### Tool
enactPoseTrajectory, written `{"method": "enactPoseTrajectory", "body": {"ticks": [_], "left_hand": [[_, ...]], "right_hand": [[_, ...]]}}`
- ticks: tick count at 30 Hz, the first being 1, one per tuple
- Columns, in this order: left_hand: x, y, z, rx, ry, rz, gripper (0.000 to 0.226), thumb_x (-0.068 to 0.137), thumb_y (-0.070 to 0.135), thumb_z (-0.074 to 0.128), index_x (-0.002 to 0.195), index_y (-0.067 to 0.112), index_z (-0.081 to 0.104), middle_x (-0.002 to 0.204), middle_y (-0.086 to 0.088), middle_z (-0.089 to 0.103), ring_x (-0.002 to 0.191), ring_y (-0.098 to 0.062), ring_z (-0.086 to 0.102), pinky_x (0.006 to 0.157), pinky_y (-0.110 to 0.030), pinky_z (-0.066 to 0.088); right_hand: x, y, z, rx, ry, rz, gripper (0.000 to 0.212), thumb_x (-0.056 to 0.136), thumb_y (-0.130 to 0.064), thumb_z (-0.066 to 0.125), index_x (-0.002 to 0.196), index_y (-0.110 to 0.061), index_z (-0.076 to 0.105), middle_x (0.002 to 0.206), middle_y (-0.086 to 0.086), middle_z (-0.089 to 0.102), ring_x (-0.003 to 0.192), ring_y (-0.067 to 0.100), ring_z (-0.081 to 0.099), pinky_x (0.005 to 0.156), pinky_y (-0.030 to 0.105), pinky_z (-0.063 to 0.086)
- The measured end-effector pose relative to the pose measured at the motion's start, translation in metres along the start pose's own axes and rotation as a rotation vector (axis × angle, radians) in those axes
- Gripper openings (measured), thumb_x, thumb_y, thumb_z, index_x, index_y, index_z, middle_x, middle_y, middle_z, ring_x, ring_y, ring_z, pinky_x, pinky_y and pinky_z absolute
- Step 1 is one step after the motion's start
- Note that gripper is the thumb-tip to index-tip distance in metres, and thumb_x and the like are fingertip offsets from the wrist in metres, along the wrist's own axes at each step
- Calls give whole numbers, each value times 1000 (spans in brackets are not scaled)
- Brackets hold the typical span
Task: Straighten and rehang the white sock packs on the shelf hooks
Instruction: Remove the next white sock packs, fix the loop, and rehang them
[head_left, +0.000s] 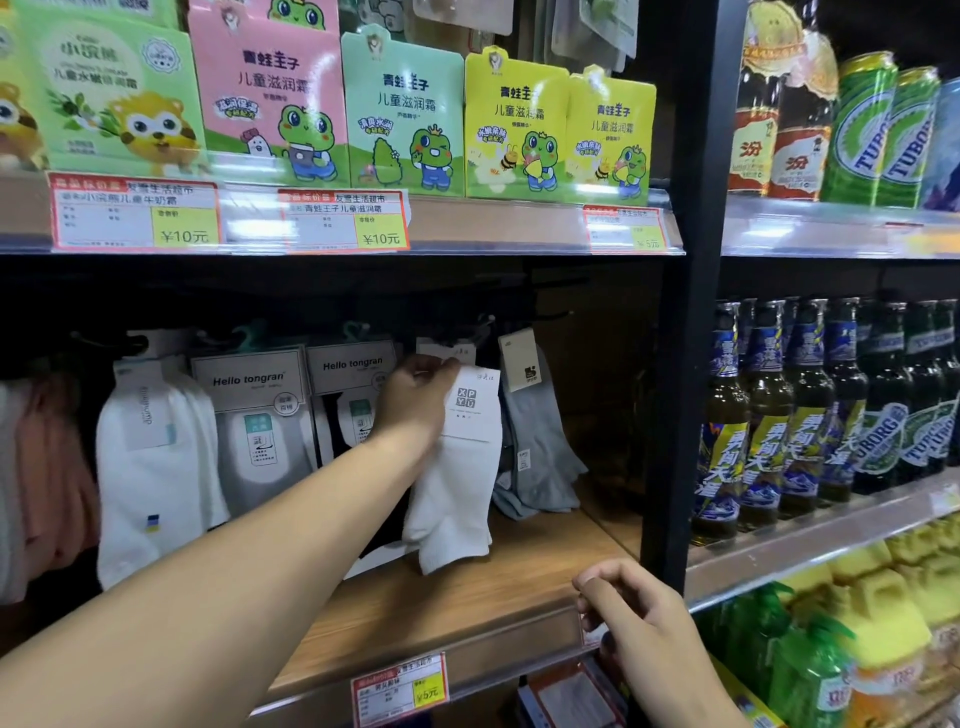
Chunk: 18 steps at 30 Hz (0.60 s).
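Working across from the left: the left hand (415, 397) is reaching in under the upper shelf and has the white sock pack (457, 467) by its paper header card, fingers (441, 366) pinched shut on the card's top left corner. The pack hangs tilted, toe end dipping toward the wooden shelf (467, 597) below, right in front of another white header card (447, 349) on the same hook. I can't actually make out the hook itself, it's lost in the dark up there.

If I were doing this bit, I'd get the card square first, then line its hole up with the hook tip and slide it straight back. Holding one corner lets the sock weight twist the whole thing, so a grip nearer the top middle would probably behave better. Also watch the grey sock pack (535, 447) just to the right, it's touching or nearly touching and could get snagged or knocked.

Pose-wise, the left forearm runs in long from the lower left, wrist cocked back a bit, knuckles toward the camera. The right hand (634, 618) is down low at the front edge of the wooden shelf, fingers loosely curled and holding nothing that I can see. It's free to steady the sock bottom if needed.
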<state>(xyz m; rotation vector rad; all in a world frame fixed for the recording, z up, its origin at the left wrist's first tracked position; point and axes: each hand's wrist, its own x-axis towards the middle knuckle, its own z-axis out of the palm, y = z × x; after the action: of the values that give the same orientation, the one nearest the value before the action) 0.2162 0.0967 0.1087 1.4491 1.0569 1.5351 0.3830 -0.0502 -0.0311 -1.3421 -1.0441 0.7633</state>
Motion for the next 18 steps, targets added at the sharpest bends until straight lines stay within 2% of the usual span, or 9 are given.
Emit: {"method": "enactPoseTrajectory", "body": {"ticks": [2, 5, 8, 10, 13, 16, 18], "left_hand": [[-2, -1, -3, -12, 3, -2, 18, 92, 25, 60, 104, 11, 62, 96, -7, 72, 87, -24, 68, 69, -27, 50], [-6, -1, -7, -27, 2, -7, 14, 93, 21, 59, 105, 14, 60, 90, 2, 68, 81, -15, 64, 64, -23, 46], [-9, -1, -11, -31, 3, -17, 21, 90, 14, 59, 111, 14, 60, 94, 1, 66, 85, -17, 61, 66, -22, 45], [-11, -2, -14, -42, -2, -23, 21, 88, 10, 58, 107, 16, 60, 93, 1, 66, 81, -14, 62, 65, -22, 46], [-12, -4, -20, -62, -13, -36, 20, 87, 9, 59, 105, 16, 61, 92, 3, 68, 79, -10, 63, 63, -22, 48], [-11, -5, -27, -75, -13, -24, 25, 87, 11, 61, 112, 14, 63, 100, 0, 69, 88, -15, 65, 70, -24, 49], [-12, -5, -31, -103, -18, -9, 26, 88, 9, 62, 113, 13, 63, 98, 0, 70, 88, -14, 66, 69, -22, 49]], "right_hand": [[0, 1, 0, 2, -5, 0, 21, 91, -12, 68, 70, -15, 74, 62, 2, 70, 65, 17, 63, 64, 32, 46], [1, 1, 2, 1, -15, -1, 22, 90, -13, 69, 69, -15, 74, 62, 2, 70, 66, 19, 63, 66, 35, 47], [3, -1, 5, -11, -25, -16, 21, 90, -15, 68, 70, -16, 73, 63, 3, 70, 68, 21, 64, 66, 35, 48], [4, -7, 9, -14, -39, -35, 20, 91, -16, 67, 72, -16, 73, 64, 2, 70, 68, 19, 63, 64, 33, 49], [12, -26, 18, 18, -54, -74, 20, 92, -19, 66, 74, -17, 73, 66, 2, 69, 64, 16, 61, 54, 27, 47], [31, -58, 30, 50, -33, -178, 18, 93, -19, 64, 77, -19, 72, 68, 0, 68, 65, 16, 61, 58, 32, 46], [49, -84, 41, 82, -18, -235, 16, 93, -19, 64, 79, -18, 71, 67, -2, 66, 63, 15, 61, 58, 34, 47]]}}
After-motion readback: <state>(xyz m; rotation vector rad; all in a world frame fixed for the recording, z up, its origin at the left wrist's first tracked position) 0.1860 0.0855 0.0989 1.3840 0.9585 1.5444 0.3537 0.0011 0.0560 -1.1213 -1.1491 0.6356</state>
